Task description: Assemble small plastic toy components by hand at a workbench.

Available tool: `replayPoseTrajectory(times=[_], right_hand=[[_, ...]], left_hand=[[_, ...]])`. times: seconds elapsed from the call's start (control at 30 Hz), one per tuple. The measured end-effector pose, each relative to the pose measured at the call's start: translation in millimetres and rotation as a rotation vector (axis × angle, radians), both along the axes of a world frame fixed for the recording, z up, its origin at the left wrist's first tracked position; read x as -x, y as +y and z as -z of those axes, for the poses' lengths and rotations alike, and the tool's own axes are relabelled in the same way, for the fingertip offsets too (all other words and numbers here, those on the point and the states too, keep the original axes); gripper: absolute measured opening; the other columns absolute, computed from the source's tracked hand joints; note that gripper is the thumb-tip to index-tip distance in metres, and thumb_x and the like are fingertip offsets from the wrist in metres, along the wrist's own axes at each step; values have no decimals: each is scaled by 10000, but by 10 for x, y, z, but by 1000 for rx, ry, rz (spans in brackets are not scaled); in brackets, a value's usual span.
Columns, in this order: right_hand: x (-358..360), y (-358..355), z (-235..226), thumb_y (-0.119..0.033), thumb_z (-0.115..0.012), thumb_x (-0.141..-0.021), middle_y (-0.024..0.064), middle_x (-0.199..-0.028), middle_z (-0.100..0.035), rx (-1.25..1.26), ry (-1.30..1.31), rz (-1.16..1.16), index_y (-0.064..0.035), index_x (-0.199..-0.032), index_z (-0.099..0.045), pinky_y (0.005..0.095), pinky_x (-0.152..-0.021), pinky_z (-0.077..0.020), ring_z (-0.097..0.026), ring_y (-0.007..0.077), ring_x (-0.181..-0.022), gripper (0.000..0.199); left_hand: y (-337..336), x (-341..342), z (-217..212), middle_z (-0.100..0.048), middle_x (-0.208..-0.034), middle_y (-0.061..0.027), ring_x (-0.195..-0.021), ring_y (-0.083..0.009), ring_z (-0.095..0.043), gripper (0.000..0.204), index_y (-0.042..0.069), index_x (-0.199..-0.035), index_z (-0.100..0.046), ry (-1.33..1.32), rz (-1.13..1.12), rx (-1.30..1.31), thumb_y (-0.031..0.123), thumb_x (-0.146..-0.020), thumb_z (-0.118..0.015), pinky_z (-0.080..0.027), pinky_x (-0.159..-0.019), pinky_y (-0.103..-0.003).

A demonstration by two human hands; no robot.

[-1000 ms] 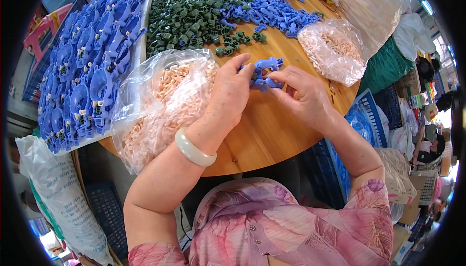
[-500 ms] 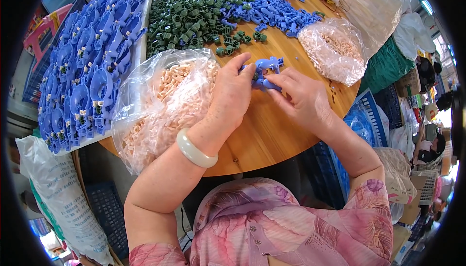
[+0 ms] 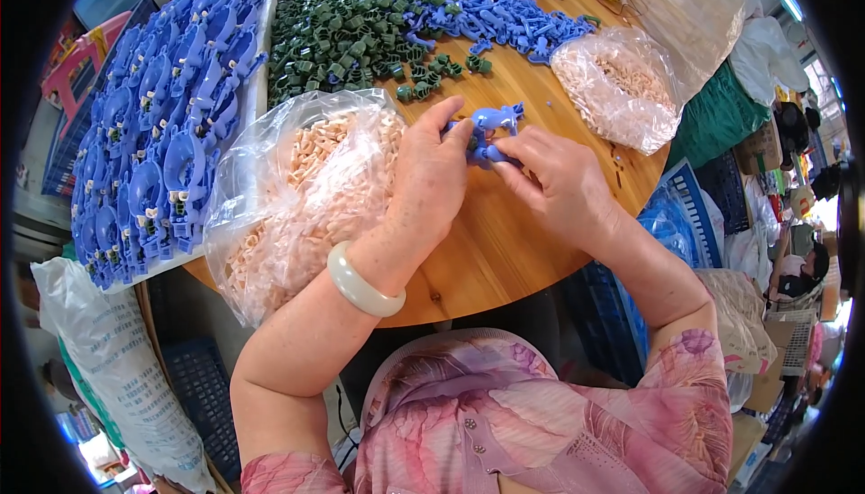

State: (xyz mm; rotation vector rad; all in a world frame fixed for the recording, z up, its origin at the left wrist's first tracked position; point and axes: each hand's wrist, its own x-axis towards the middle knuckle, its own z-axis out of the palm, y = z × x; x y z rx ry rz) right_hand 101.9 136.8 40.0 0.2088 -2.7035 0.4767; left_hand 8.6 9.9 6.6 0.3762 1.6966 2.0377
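Blue plastic part (image 3: 494,126) – it's held just above the middle of the frame, over the round wooden table (image 3: 505,242), pinched from both sides. The left hand (image 3: 431,178) is wrapped around its left end with fingers pressed together on it, and the right hand (image 3: 560,189) has its fingers closed on the lower right end. A small dark green piece looks to be tucked between the hands against the part, though that bit is mostly hidden. A pale bangle (image 3: 362,283) is worn on the left wrist.

A clear bag of pinkish-beige small pieces (image 3: 297,196) is lying just left of the left hand, touching it or close to it – hard to say which. A second, smaller bag of the same stuff (image 3: 622,88) sits at the upper right. A heap of dark green pieces (image 3: 351,39) is spread at upper centre, with loose blue parts (image 3: 487,7) piled behind and beside it. Finished-looking blue assemblies (image 3: 153,142) are stacked in rows on a tray at the upper left. A white sack (image 3: 117,377) is seen at lower left, below the table edge.
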Motion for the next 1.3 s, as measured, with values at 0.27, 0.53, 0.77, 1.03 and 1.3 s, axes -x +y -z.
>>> replayPoseTrajectory(times=[0.27, 0.53, 0.77, 1.03, 1.3], right_hand=[[6, 23, 7, -119, -617, -792, 71, -850, -580, -78, 44, -44, -68, -959, -605, 350, -595, -497, -605, 261, -735, 175], [60, 123, 34, -93, -625, -764, 50, -848, -580, -209, 166, -105, -83, -1005, -618, 330, -614, -502, -600, 222, -787, 242], [59, 114, 63, -94, -628, -772, 57, -826, -577, 40, 72, -54, -96, -967, -636, 338, -626, -497, -600, 238, -774, 195], [85, 85, -86, -142, -613, -807, 76, -836, -584, -68, -9, -109, -69, -888, -625, 367, -611, -484, -599, 268, -767, 109], [80, 78, -104, -145, -604, -806, 113, -839, -615, -1, -67, -77, -77, -893, -627, 389, -624, -481, -597, 308, -753, 112]], left_hand=[[-17, -8, -77, -597, -1006, -114, -849, -155, -621, 326, -43, -1236, -452, -98, 15, -35, 95, -941, -458, -546, -717, -269], [-16, -13, -100, -593, -1018, -102, -845, -153, -613, 329, -40, -1230, -459, -186, 14, -67, 120, -942, -473, -545, -714, -267], [-21, -12, -120, -595, -1015, -100, -838, -148, -611, 335, -43, -1228, -458, -175, 17, -31, 135, -945, -473, -539, -706, -259], [-40, -9, -131, -606, -978, -78, -812, -122, -604, 326, -22, -1219, -480, -207, 16, 3, 148, -940, -486, -520, -680, -241], [-43, -8, -144, -601, -979, -84, -819, -122, -600, 339, -22, -1228, -475, -164, 23, 17, 158, -941, -486, -523, -689, -246]])
